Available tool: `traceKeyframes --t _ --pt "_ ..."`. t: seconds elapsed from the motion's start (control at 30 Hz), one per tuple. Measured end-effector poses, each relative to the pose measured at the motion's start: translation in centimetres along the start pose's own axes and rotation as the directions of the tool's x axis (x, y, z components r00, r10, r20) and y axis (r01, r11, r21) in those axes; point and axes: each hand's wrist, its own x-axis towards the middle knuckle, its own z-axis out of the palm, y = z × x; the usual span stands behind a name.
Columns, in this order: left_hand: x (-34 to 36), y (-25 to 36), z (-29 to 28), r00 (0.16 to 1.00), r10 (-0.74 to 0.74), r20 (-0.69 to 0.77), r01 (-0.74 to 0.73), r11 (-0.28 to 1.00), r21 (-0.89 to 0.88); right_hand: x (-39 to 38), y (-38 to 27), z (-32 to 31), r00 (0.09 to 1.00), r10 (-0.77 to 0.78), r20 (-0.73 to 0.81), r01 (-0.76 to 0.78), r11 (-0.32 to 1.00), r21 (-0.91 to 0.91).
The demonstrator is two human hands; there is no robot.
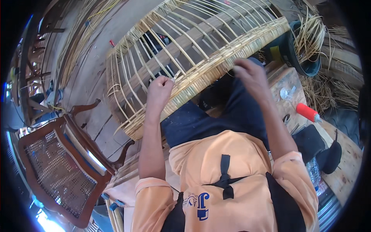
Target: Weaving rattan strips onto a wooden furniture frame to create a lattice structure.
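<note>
Across my lap leans a large, partly woven rattan frame (216, 63), with a thick wrapped band along its near edge and bare curved ribs running away from it. My left hand (159, 92) is closed in a pinch at the inner side of this band, beside the foot of a rib. A short pale strip end shows next to its fingers, but what they grip is hidden. Over the band's right part, my right hand (251, 77) hovers near the outer edge. Motion blurs its fingers, so I cannot tell whether they hold anything.
At the right stand a dark tub (309, 63) with cane strips and a wooden board (340, 154) bearing a red bottle (307, 112) and a black cap-like object (331, 156). A wooden chair with a cane panel (58, 170) lies left. A wooden beam (193, 38) runs beneath the ribs.
</note>
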Motion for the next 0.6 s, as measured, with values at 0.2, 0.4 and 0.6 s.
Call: traceKeyframes --t 0.2,0.4,0.6 --pt "0.7 1.0 -0.3 0.998 -0.044 0.034 0.038 0.987 0.158 7.0 -5.3 9.3 0.823 0.071 0.564 -0.026 0.996 -0.087" --pt "1.1 1.7 -1.0 0.985 -0.112 0.128 0.090 0.982 0.168 8.7 -5.5 10.8 0.624 0.294 0.724 -0.246 0.953 -0.176" --pt "1.3 1.3 -0.8 0.982 -0.104 0.155 0.080 0.985 0.156 8.8 -5.2 10.7 0.612 0.271 0.743 -0.292 0.951 -0.105"
